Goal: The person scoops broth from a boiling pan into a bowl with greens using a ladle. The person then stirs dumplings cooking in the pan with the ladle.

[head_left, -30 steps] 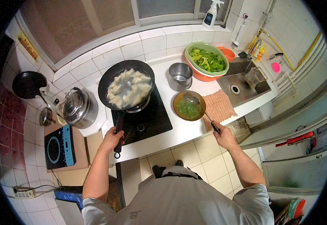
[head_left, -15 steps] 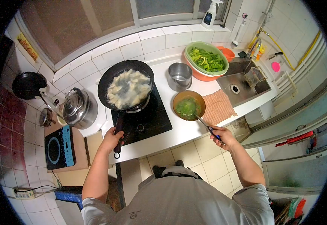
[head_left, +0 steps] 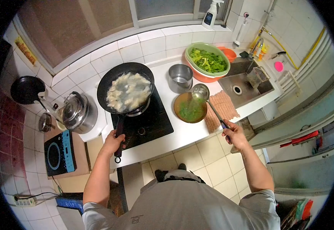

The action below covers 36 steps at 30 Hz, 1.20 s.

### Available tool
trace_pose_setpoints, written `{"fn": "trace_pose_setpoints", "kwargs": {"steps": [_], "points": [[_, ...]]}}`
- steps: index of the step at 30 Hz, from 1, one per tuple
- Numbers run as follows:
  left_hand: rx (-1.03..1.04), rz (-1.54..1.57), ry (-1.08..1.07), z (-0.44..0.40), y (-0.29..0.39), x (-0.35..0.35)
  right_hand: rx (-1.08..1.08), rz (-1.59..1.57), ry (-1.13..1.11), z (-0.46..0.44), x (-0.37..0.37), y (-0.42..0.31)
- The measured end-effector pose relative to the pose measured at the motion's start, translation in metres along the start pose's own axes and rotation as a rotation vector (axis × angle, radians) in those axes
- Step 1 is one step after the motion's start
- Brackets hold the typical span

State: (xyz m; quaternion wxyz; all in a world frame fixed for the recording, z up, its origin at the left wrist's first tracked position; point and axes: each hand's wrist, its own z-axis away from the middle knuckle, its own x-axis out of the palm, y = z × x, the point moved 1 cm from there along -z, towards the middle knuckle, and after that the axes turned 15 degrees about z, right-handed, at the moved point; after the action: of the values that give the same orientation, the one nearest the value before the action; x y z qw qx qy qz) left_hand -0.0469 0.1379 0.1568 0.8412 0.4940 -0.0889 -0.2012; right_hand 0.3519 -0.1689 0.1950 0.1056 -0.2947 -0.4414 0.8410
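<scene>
While left grip (head_left: 114,144) clasps wok (head_left: 105,82), right grip (head_left: 234,135) holds ladle (head_left: 200,92); bottle label (head_left: 208,18) seemingly illegible.

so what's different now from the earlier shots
The right hand has moved the ladle away from the body, out of the bowl; its head now shows at the bowl's far right rim. Nothing was newly gripped or let go. The left hand stays on the pan handle; the bowl and pot stand as before.

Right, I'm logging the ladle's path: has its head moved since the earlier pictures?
Yes. Judged against the bowl, the ladle head has gone from inside it to its far right edge, nearer the metal pot.
</scene>
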Motion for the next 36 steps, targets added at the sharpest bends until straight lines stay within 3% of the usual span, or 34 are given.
{"fn": "trace_pose_setpoints", "kwargs": {"steps": [14, 18, 19, 22, 24, 25, 27, 29, 32, 36], "points": [[-0.008, 0.021, -0.007, -0.003, -0.004, -0.003, -0.556, 0.529, 0.342, 0.024, 0.0, -0.017], [0.019, 0.026, -0.008, -0.008, -0.011, -0.005, -0.519, 0.536, 0.353, 0.024, 0.013, -0.004], [0.024, 0.037, 0.0, -0.009, -0.012, -0.005, -0.645, 0.578, 0.372, 0.018, 0.015, 0.005], [0.02, 0.022, -0.018, -0.006, -0.009, -0.005, -0.416, 0.522, 0.174, 0.01, 0.015, 0.016], [0.087, -0.152, 0.039, 0.007, 0.005, -0.001, -0.409, 0.33, 0.249, 0.026, 0.023, 0.001], [0.027, -0.051, -0.014, -0.002, -0.006, -0.008, -0.561, 0.321, 0.352, 0.019, 0.025, 0.011], [-0.048, 0.096, -0.084, -0.018, -0.023, -0.016, -0.435, 0.259, 0.275, 0.016, 0.02, 0.002], [-0.07, 0.206, -0.107, -0.022, -0.028, -0.013, -0.047, -0.033, 0.063, 0.004, 0.013, -0.013], [-0.206, 0.266, -0.104, -0.003, -0.008, -0.008, 0.033, -0.271, 0.037, -0.002, 0.021, -0.016], [-0.134, 0.198, -0.065, -0.001, -0.008, -0.005, -0.019, -0.349, 0.008, -0.001, 0.033, -0.041]]}}
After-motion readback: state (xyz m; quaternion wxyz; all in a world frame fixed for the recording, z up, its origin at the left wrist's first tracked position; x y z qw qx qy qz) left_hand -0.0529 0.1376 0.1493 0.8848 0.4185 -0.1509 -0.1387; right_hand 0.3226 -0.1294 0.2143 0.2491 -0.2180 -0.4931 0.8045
